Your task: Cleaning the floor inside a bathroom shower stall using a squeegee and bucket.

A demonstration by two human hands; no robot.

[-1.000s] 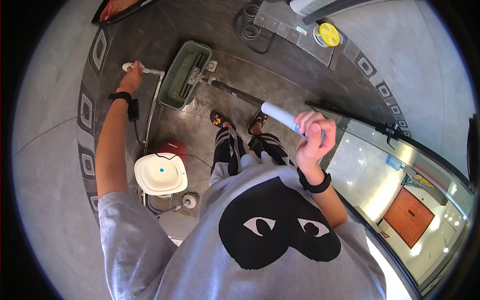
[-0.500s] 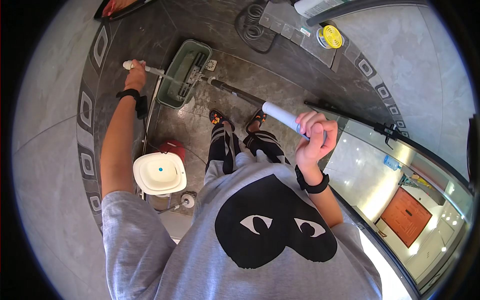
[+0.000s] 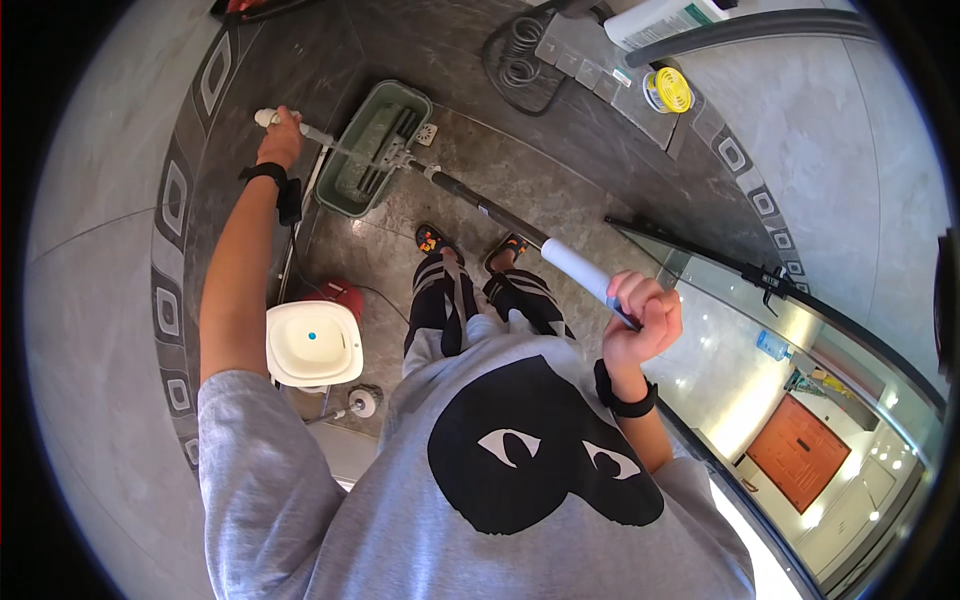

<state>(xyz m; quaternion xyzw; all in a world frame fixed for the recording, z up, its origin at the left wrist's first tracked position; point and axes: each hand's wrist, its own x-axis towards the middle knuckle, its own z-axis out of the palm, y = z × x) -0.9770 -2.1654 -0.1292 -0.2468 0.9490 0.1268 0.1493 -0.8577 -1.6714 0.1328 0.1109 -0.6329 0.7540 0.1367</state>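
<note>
Gray tiled floor [image 3: 540,172], wet in places, spreads below, with a glass panel [image 3: 715,335] at 4 o'clock. Across the middle runs a long mop [image 3: 490,207], its dark pole slanting from a white grip near 3 o'clock up to a head at 11 o'clock. That head, with its dark bars, sits inside a gray-green bucket [image 3: 337,196] on the floor. Measured from the right hand [image 3: 645,315], bucket and mop head lie at 10 o'clock, well away, while the grip is directly in its fingers. From the left hand [image 3: 280,140], the bucket is near, at 3 o'clock.

A cream-white basin [image 3: 315,345] stands between 8 and 9 o'clock, partly covering a red object [image 3: 345,297]. At 1 o'clock, on the edge of the view, lies a white bottle [image 3: 665,22].

The two hands are wide apart. The right has its fingers curled around the end of the mop's grip; the left is closed around a white sprayer [image 3: 315,133], from which a clear stream of water [image 3: 355,154] reaches into the bucket toward the mop head. A small tub with a yellow lid [image 3: 672,90] sits between 1 and 2 o'clock. Smallest is a square floor drain [image 3: 427,134], just beside the bucket's right rim.
</note>
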